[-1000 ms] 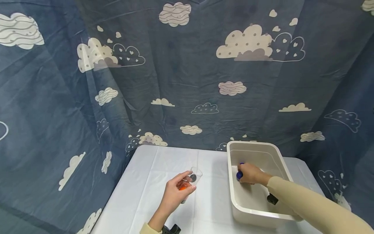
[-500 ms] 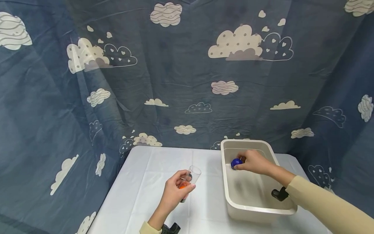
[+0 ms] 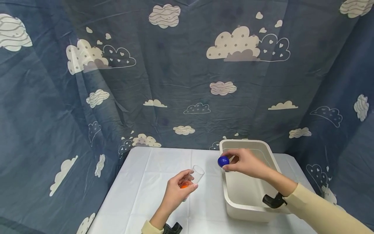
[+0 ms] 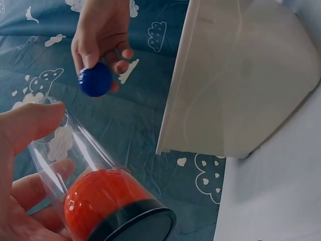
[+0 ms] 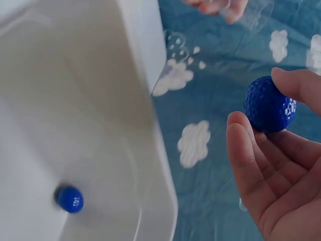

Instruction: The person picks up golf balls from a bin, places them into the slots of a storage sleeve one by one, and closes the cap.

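My left hand (image 3: pixel 174 192) grips a clear plastic cylinder (image 4: pixel 83 145) with a dark end cap. Inside it, against the cap, lies an orange golf ball (image 4: pixel 103 198). The cylinder tilts, its clear rim end (image 3: pixel 199 171) pointing up and to the right in the head view. With thumb and fingertips, my right hand (image 3: pixel 246 163) pinches a blue golf ball (image 3: pixel 223 161) at the bin's left rim, to the right of the cylinder and apart from it. A second blue golf ball (image 5: pixel 69 199) rests in the bin's corner in the right wrist view.
The deep off-white bin (image 3: pixel 243 191) stands on the right of the table, which a white cloth (image 3: pixel 160 165) covers. Dark blue curtains (image 3: pixel 163 71) with cloud prints hang behind and at both sides.
My right hand has lifted the blue golf ball from inside the bin and carried it left to the rim. The left hand has barely moved with the cylinder.
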`<state>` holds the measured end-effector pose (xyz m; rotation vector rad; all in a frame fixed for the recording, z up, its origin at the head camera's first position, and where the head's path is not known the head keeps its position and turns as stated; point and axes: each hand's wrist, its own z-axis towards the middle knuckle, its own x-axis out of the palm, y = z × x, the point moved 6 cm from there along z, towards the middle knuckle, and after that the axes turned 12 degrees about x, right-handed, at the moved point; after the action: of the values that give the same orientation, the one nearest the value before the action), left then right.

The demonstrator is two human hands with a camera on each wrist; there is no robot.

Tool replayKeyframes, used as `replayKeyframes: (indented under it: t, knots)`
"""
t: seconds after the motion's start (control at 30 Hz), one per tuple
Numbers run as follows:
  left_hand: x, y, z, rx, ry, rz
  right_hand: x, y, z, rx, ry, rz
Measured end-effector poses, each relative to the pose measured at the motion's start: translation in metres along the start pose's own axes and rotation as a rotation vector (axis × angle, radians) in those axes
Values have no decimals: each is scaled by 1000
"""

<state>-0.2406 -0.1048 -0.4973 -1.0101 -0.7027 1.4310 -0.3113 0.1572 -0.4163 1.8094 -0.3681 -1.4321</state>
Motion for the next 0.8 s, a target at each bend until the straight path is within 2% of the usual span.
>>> replayKeyframes:
  t: [0.07,0.17,0.47,0.8]
  knots:
    - [1,-3,0,-7,-5,3,6,7,-2,-21,3,7]
    - [4,-19,1,-13,2,14,15,19,-4,-59,10,32]
    - [11,-32,0,-2,34,16,34,39,-6,-104,41,59]
    - [12,-11,-2,25,53,14,46,46,-7,-162,92,91]
